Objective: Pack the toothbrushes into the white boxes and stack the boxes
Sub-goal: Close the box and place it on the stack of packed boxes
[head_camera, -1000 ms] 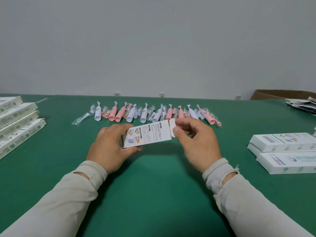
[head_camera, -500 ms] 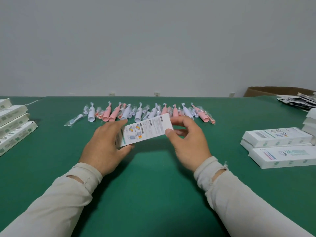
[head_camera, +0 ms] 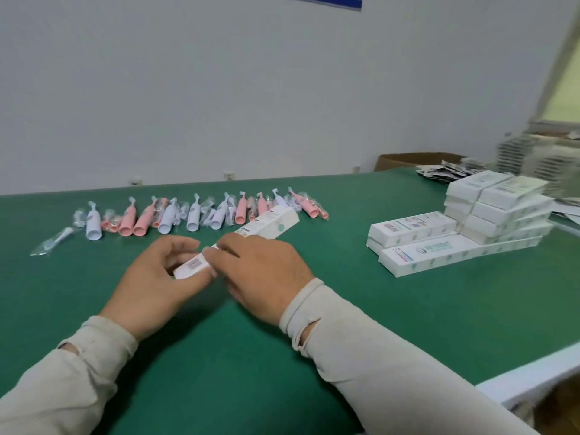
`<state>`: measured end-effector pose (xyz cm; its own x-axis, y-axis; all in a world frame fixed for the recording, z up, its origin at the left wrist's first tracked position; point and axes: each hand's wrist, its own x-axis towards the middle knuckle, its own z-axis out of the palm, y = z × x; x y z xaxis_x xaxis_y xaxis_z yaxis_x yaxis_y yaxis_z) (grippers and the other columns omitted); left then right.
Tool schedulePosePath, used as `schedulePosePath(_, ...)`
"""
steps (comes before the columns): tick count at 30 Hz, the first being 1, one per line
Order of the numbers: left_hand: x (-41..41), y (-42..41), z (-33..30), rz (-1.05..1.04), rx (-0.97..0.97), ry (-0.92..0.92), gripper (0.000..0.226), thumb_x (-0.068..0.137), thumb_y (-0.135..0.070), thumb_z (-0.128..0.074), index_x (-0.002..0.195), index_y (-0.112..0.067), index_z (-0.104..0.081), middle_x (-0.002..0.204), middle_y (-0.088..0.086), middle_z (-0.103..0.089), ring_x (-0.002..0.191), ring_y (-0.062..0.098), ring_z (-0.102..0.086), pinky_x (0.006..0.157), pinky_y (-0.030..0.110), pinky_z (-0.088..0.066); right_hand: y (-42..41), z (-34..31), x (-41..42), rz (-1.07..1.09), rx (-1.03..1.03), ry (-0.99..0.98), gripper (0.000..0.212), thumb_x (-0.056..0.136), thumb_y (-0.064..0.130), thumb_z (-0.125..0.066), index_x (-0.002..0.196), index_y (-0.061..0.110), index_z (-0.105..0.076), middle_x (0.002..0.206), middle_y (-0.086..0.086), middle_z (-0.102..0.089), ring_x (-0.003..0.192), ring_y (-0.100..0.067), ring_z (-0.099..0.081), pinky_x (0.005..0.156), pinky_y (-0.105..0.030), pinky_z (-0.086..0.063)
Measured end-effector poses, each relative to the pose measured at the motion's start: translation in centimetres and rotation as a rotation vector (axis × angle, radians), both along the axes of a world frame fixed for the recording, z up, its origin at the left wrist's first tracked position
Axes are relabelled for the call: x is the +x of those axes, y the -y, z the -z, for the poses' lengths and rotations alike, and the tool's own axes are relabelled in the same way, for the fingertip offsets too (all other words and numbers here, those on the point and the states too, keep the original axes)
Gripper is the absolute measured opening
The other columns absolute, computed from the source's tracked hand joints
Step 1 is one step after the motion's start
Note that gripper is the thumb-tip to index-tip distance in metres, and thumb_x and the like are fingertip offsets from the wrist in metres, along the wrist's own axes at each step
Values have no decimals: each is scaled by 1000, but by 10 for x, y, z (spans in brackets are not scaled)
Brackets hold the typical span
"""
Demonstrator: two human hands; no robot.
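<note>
A long white box (head_camera: 270, 223) lies slanted over the green table (head_camera: 376, 309), its far end pointing up and right toward the toothbrushes. My left hand (head_camera: 157, 277) grips its near end, where a barcode shows between the fingers. My right hand (head_camera: 263, 274) holds the middle of the box from the right and hides part of it. Behind the box a row of pink and white toothbrushes (head_camera: 194, 215) in clear wrappers stretches across the table. A stack of white boxes (head_camera: 496, 208) stands at the right, with two flat boxes (head_camera: 414, 237) in front of it.
A brown cardboard carton (head_camera: 408, 160) sits behind the table's far edge at the right. Loose dark leaflets (head_camera: 445, 172) lie beside it. More stacked material stands blurred at the far right. The table's white edge (head_camera: 533, 378) runs at the lower right.
The view has swung to the right, bringing the right-hand stack into sight. The box has turned from lying crosswise to pointing away, and my right hand has moved onto its middle.
</note>
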<state>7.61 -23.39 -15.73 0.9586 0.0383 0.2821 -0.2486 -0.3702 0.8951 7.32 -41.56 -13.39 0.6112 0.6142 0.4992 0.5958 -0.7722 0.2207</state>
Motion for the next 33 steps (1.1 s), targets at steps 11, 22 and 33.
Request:
schedulePosePath(11, -8, 14, 7, 176, -147, -67, 15, 90, -14, -68, 104, -16, -67, 101, 9, -73, 88, 15, -73, 72, 33, -55, 135, -15, -34, 491, 221, 237, 23, 75, 20, -75, 94, 12, -64, 92, -8, -65, 54, -33, -58, 46, -29, -38)
schedulePosePath(22, -2, 7, 15, 131, -102, -83, 9, 89, -16, -71, 97, -20, -70, 92, 7, -75, 81, 13, -74, 69, 32, -53, 212, 19, -12, 950, 196, -205, 68, 82, 79, -45, 124, 27, -57, 126, 4, -59, 111, -23, -58, 86, -37, -50)
schedulePosePath(33, 6, 5, 17, 96, -89, -43, 6, 89, -15, -72, 92, -20, -71, 82, 3, -74, 73, 12, -72, 61, 23, -53, 143, 13, -11, 652, 496, -78, 42, 91, 39, -56, 129, 21, -56, 130, -1, -57, 109, -25, -58, 88, -37, -47)
